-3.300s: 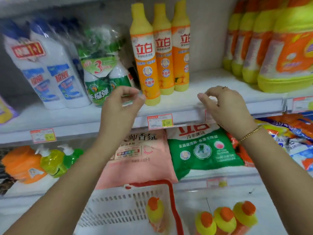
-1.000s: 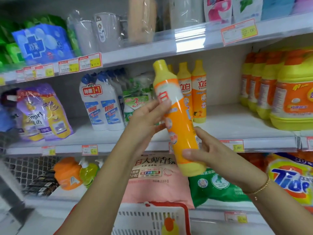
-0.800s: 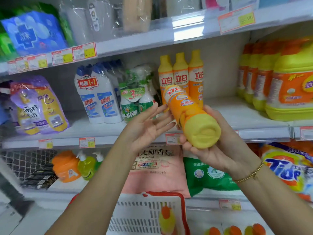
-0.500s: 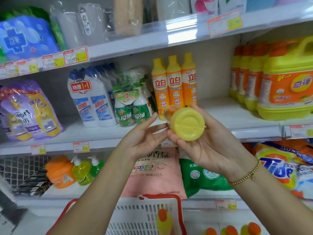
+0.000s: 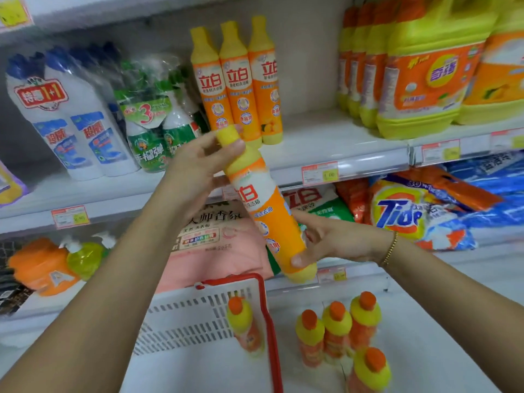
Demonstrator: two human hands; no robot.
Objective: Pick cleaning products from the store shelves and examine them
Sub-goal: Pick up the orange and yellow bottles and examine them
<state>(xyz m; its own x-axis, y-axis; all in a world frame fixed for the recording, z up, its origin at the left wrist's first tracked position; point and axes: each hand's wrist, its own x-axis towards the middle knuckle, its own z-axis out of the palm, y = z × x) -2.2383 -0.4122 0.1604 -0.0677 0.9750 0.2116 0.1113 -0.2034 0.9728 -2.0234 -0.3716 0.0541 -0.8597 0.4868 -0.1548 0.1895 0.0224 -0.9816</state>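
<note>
Orange dish-soap bottle (image 5: 266,211) tilted between both hands: left hand (image 5: 201,165) gripping its cap, right hand (image 5: 334,239) clasping its base.

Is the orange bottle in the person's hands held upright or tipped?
Tipped. The orange bottle leans with its yellow cap up-left under the left hand, while the right hand grips near its base, lower right.

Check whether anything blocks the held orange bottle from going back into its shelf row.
Nothing visible does. The orange bottle is held by the left hand and right hand in front of the three matching bottles; bare shelf lies beside them.
</note>
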